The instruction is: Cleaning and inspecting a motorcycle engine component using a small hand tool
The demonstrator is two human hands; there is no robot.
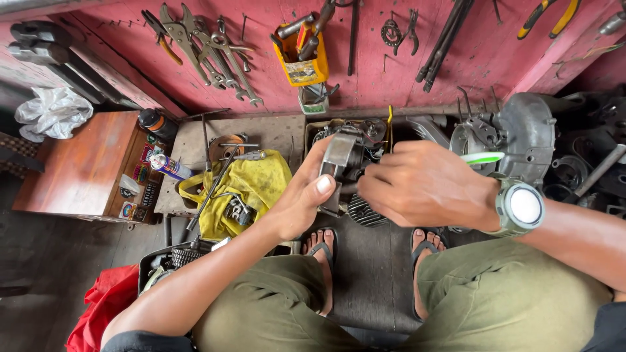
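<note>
the grey metal engine part (340, 163) sits between your knees above the floor; your left hand (301, 195) has its grip clamped on it; your right hand (424, 184) closes around a green-handled tool (482, 157).

Yellow container (302, 65) with pale label hangs at twelve o'clock. White-and-purple labelled spray can (168, 167) lies at nine o'clock beside small colourful packets (141, 173).
</note>
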